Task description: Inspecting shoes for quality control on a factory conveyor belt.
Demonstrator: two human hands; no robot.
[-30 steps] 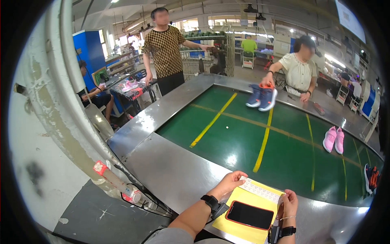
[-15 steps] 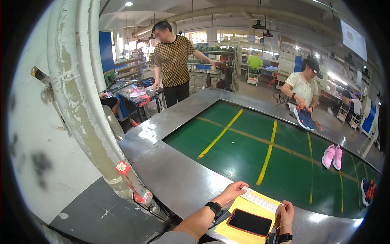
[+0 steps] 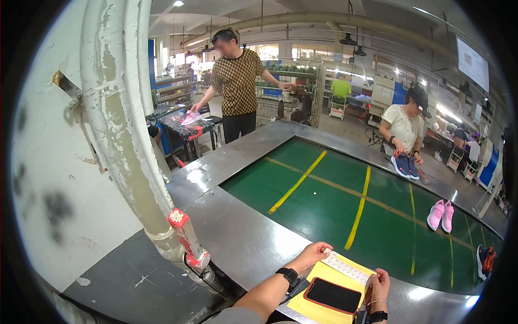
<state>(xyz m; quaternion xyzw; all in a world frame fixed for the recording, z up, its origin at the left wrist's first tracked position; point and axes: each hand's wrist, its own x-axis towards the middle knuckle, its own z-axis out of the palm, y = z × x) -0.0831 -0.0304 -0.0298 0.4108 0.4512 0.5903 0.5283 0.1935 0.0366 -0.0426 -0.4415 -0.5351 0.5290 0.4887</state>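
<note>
At the near edge of the steel-rimmed table, my left hand (image 3: 309,256) pinches one end of a narrow white strip (image 3: 348,267) with rows of small print, perhaps labels. The other end is between the closed fingers of my right hand (image 3: 380,284). Stretched between both hands, the strip lies along the upper edge of a yellow sheet (image 3: 298,306). On that sheet, below the strip, rests a phone (image 3: 332,295) with a dark screen and a red-orange case.
A green conveyor belt (image 3: 302,208) with yellow lines carries pink shoes (image 3: 440,217) and dark shoes with orange (image 3: 484,261). Across it, a co-worker (image 3: 403,127) handles navy shoes (image 3: 404,164). Another person (image 3: 235,81) touches a pink shoe (image 3: 191,117). A peeling pipe (image 3: 116,124) stands left.
The person at the left reaches farther and now touches the pink shoe. Across the belt, the navy shoes have been lowered onto the table edge. My hands keep their hold; the view shifts slightly.
</note>
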